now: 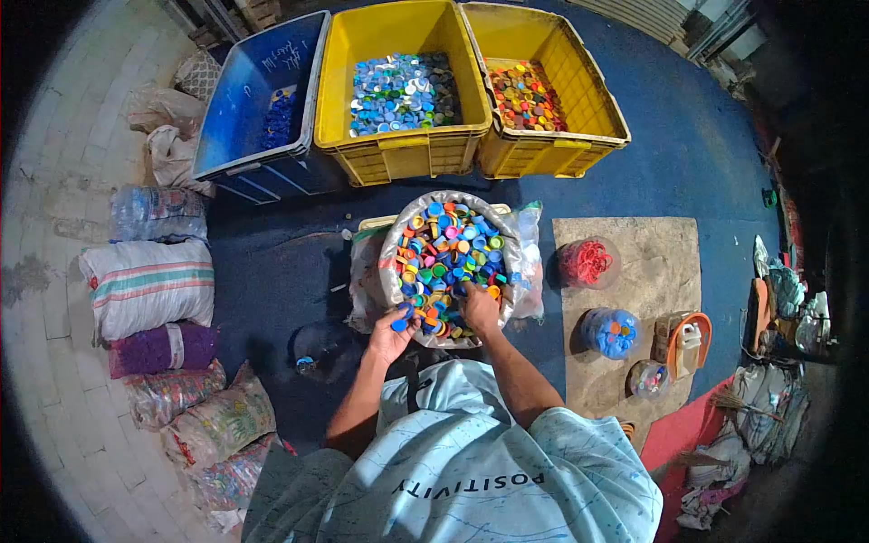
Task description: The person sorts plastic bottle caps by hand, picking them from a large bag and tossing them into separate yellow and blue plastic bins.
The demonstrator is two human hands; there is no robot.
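Note:
An open sack (391,262) heaped with mixed coloured bottle caps (448,253) lies just in front of me. My left hand (391,333) is at the sack's near left rim, fingers curled around a few blue caps (399,319). My right hand (478,308) presses palm down into the caps at the near edge; whether it grips any is hidden. Beyond the sack stand three crates: a blue one (231,122) with dark blue caps, a yellow one (362,54) with light blue and white caps, another yellow one (588,100) with orange and yellow caps.
Filled sacks (149,285) and bags line the tiled floor on the left. On a brown mat (665,262) to the right sit bags of red rings (587,262) and blue caps (609,331), plus an orange-handled basket (688,342). Clutter piles along the far right.

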